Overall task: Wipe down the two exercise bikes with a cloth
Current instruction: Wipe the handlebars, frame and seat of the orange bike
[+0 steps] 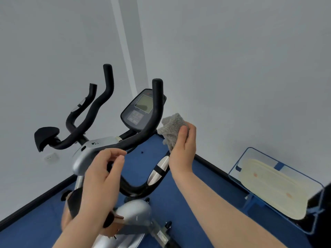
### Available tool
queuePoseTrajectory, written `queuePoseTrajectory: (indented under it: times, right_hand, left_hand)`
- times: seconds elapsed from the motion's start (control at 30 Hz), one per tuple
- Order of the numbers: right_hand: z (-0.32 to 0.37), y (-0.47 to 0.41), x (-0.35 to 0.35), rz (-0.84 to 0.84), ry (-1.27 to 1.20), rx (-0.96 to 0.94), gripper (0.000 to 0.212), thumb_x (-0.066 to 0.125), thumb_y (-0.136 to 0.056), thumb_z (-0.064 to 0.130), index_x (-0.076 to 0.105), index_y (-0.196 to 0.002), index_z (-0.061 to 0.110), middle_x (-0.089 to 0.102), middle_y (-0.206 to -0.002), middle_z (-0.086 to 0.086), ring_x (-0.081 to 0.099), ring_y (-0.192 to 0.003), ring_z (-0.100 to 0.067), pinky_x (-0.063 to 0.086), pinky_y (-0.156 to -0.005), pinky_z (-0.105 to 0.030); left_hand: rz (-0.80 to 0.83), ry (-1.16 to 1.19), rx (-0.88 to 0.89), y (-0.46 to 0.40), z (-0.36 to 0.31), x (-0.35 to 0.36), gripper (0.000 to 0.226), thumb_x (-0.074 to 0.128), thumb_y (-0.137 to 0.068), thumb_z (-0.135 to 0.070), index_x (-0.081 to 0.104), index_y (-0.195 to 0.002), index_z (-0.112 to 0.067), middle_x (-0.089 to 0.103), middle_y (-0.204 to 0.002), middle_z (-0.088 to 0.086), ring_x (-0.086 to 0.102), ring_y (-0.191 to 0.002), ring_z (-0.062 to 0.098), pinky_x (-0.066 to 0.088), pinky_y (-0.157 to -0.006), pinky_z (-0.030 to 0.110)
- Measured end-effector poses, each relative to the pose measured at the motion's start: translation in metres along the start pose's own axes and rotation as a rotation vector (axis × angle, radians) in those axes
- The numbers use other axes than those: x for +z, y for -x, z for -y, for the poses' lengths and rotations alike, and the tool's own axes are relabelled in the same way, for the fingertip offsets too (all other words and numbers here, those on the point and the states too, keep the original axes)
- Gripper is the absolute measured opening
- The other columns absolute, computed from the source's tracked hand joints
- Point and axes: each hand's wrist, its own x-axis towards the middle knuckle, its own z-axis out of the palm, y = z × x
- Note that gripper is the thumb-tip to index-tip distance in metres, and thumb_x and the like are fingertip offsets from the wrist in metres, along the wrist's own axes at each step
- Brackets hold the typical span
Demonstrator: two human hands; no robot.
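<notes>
A blue floor (152,163) meets grey walls. The right hand (183,151) has a clenched grip on a grey cloth (172,128) just beside the exercise bike's black handlebar (155,111). The left hand (100,178) hovers near the bar with loose fingers, grasping nothing.

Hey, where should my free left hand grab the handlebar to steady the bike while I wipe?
Probably the low curved section of the handlebar right by your left hand, coming from above with fingers wrapped round it. That black tube is bare and round there. The silver sensor plates sit further right, and your right hand with the cloth is beside the right upright.
</notes>
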Motion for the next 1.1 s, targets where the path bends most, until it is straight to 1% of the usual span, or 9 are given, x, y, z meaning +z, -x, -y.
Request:
queuePoseTrajectory:
  times: [0.07,0.23,0.37,0.53,0.63,0.77,0.87,0.93,1.1]
  right_hand:
    - [0.007,-0.008,0.001,-0.035,-0.082,0.115,0.030,0.034,-0.104,0.030,0.053,-0.082,0.021,0.055,-0.078,0.012,0.050,-0.073,-0.006,0.044,-0.066,-0.024]
    - [0.016,-0.008,0.008,-0.273,-0.191,0.248,0.033,0.040,-0.103,0.027,0.057,-0.076,0.020,0.058,-0.078,0.002,0.051,-0.075,-0.011,0.044,-0.070,-0.025]
    - [-0.014,0.052,0.010,-0.396,-0.106,0.234,0.028,0.040,-0.103,0.018,0.063,-0.105,0.035,0.067,-0.087,0.016,0.061,-0.077,0.001,0.043,-0.063,-0.006]
    - [-0.011,0.055,0.008,-0.207,0.075,-0.015,0.039,0.039,-0.104,0.015,0.048,-0.124,0.047,0.058,-0.123,0.016,0.053,-0.115,0.003,0.040,-0.095,-0.013]
    - [-0.019,0.063,0.009,-0.100,0.188,-0.136,0.048,0.039,-0.103,0.013,0.029,-0.147,0.027,0.029,-0.154,0.006,0.027,-0.137,0.007,0.022,-0.104,-0.002]
    - [-0.040,0.109,0.005,0.140,0.402,-0.226,0.053,0.029,-0.103,0.038,0.009,-0.152,0.036,-0.011,-0.160,0.016,-0.003,-0.147,0.000,0.011,-0.111,-0.005]
    - [-0.036,0.090,-0.003,0.191,0.794,-0.358,0.051,0.028,-0.100,0.034,0.033,-0.149,0.021,0.010,-0.162,-0.001,-0.004,-0.149,-0.020,-0.002,-0.119,-0.035]
    - [-0.026,0.080,-0.015,0.302,0.944,-0.490,0.045,0.029,-0.100,0.032,0.051,-0.139,0.024,0.035,-0.153,0.002,0.005,-0.149,-0.019,-0.010,-0.119,-0.038]
    - [-0.018,0.080,-0.052,0.758,1.164,-0.864,0.044,0.037,-0.096,0.034,0.050,-0.137,0.026,0.053,-0.135,0.007,0.034,-0.140,-0.022,0.005,-0.119,-0.051]
  left_hand:
    - [-0.042,-0.057,-0.002,-0.004,0.009,-0.018,0.018,0.054,-0.097,-0.024,0.062,-0.096,-0.040,0.064,-0.095,-0.020,0.059,-0.089,-0.004,0.042,-0.070,0.022]
    - [0.002,-0.226,-0.077,0.005,0.029,-0.028,0.016,0.052,-0.093,-0.031,0.058,-0.093,-0.045,0.062,-0.092,-0.024,0.061,-0.080,0.001,0.048,-0.063,0.031]
    - [0.027,-0.206,-0.151,0.017,0.046,-0.020,0.027,0.059,-0.092,-0.020,0.062,-0.083,-0.045,0.063,-0.075,-0.012,0.062,-0.076,0.023,0.052,-0.074,0.053]
    - [0.037,-0.267,-0.075,0.015,0.045,-0.018,0.029,0.061,-0.091,-0.015,0.063,-0.080,-0.042,0.064,-0.068,-0.014,0.054,-0.065,0.007,0.041,-0.091,0.043]
    - [0.027,-0.297,-0.036,0.014,0.046,-0.018,0.030,0.060,-0.092,-0.016,0.060,-0.081,-0.044,0.064,-0.071,-0.016,0.053,-0.072,0.003,0.032,-0.092,0.035]
    - [-0.001,-0.278,-0.024,0.014,0.051,-0.017,0.032,0.061,-0.090,-0.016,0.059,-0.079,-0.046,0.063,-0.070,-0.015,0.053,-0.072,0.004,0.033,-0.089,0.036]
    - [0.014,-0.287,-0.016,0.014,0.052,-0.017,0.030,0.059,-0.091,-0.020,0.059,-0.080,-0.047,0.064,-0.075,-0.018,0.054,-0.078,0.003,0.025,-0.092,0.029]
    - [0.002,-0.265,-0.027,0.015,0.053,-0.017,0.030,0.060,-0.091,-0.018,0.059,-0.079,-0.046,0.064,-0.078,-0.020,0.055,-0.082,0.002,0.026,-0.093,0.028]
    - [-0.126,-0.131,-0.096,0.021,0.057,-0.019,0.030,0.054,-0.092,-0.017,0.060,-0.084,-0.046,0.062,-0.088,-0.027,0.053,-0.095,0.005,0.039,-0.092,0.037]
